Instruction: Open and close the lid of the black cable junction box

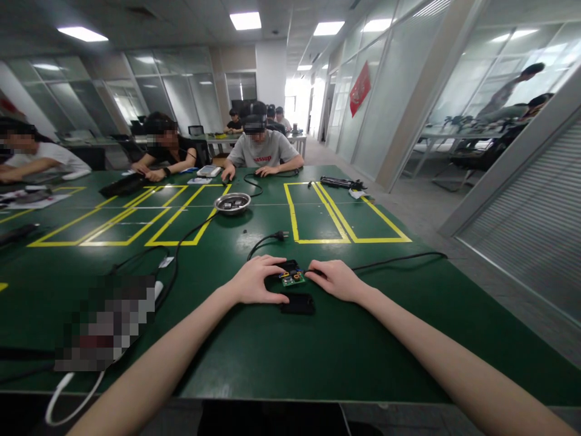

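Both my hands rest on the green table close in front of me. My left hand [255,280] lies with fingers curled over a small green circuit board [293,278] that sits in a black casing half [288,266]. My right hand [334,280] touches the board's right side, its fingers bent and pressed to it; a black cable [399,260] runs off to the right from there. A black rectangular cover [297,304] lies flat just below the board, between my wrists.
A metal bowl [232,203] with small parts stands mid-table by yellow taped rectangles [318,212]. A loose plug and cord [267,239] lie beyond my hands. Several people sit at the far side and left. A blurred object and white cable [72,387] lie at left.
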`<act>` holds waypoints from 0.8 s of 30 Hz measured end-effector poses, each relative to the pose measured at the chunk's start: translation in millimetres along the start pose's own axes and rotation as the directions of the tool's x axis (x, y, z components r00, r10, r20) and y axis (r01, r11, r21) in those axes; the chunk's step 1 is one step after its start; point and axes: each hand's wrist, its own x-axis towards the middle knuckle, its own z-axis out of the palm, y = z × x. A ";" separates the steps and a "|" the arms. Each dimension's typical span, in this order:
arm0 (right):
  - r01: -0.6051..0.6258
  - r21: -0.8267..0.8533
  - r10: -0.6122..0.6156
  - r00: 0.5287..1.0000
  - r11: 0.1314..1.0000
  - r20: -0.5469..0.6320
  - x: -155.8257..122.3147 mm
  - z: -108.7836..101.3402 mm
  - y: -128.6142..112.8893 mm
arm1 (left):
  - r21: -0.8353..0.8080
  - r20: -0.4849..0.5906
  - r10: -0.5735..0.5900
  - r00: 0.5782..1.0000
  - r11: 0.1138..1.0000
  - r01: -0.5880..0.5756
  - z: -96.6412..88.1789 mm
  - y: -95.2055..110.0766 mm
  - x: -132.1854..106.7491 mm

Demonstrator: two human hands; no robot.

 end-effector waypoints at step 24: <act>-0.056 0.007 0.056 0.996 0.998 -0.069 0.4 2.4 -6.4 | -0.062 -0.093 -0.067 0.993 0.996 0.061 -5.7 -8.9 -10.6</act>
